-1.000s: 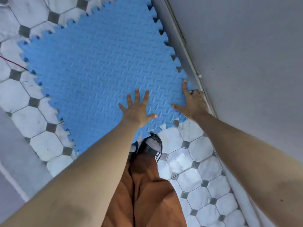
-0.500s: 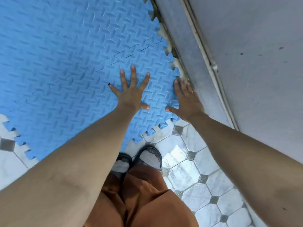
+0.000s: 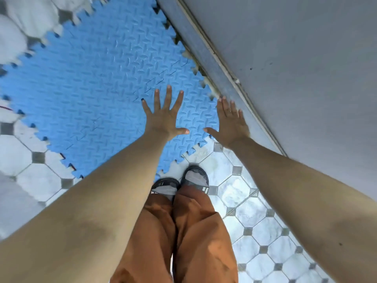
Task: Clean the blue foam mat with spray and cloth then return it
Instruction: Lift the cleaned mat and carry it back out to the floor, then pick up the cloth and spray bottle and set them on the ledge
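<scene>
Seen from above, a person stands on a tiled floor and reaches both bare arms forward and down to a blue foam mat. The mat lies flat on the floor, its far right edge running along the foot of a grey wall. Its near corner, with jigsaw teeth, points toward the person's sandalled feet.

The left hand is flat and open, fingers spread wide, palm down over the mat a little in from its near right corner. The right hand is also open, fingers close together, at the mat's right corner where foam meets the wall base. Neither hand holds anything. Whether the palms press the foam or hover just above it cannot be told.

No spray or cloth is in view, so this looks like the return step: seating the mat in its place.

To do it well, press flat with both palms, working from the middle out to the edges so the foam lies without a bump. Keep the toothed edge snug along the wall but not curled up against it. Faint seams between joined pieces show ahead of the left hand; push these down so the teeth stay locked. Check the near corner sits flat on the floor.
</scene>
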Demonstrator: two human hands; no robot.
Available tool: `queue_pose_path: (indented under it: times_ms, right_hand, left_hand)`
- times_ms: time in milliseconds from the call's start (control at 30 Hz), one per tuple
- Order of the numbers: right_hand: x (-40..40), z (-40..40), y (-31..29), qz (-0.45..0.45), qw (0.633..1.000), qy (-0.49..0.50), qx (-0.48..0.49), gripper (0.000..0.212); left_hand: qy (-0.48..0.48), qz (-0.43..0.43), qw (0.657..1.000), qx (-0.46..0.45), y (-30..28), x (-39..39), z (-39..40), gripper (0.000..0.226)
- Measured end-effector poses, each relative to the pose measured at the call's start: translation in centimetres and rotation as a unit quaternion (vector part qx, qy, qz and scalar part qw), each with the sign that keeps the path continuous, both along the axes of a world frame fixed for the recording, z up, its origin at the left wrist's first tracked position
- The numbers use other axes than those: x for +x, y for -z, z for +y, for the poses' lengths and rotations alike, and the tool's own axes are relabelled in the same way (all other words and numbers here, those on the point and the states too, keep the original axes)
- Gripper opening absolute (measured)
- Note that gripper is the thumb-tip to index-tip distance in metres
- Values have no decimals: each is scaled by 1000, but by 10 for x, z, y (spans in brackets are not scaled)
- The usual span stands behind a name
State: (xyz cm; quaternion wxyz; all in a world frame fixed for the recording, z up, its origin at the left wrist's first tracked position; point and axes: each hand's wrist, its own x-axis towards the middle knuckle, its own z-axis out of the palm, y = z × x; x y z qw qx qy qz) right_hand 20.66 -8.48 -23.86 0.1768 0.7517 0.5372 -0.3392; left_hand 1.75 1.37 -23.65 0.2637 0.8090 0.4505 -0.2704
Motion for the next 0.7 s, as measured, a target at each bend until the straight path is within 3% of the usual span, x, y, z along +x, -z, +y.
queue_pose_path:
  times_ms: [200, 400, 567, 700]
  right_hand:
    - [-15, -46, -132, -2, 989, 147, -30, 82]
    - [-20, -112, -214, -1, 948, 317, -4, 83]
    - [-16, -193, -255, -16, 870, 493, 31, 81]
    - [-20, -325, -260, -39, 780, 624, 21, 81]
  left_hand:
    - [35, -26, 999, -13, -142, 21, -9, 117]
    - [107, -46, 993, 6, -230, 49, -29, 116]
    - [218, -21, 976, 3, -262, 82, -78, 114]
    - [356, -23, 934, -17, -260, 123, -191, 114]
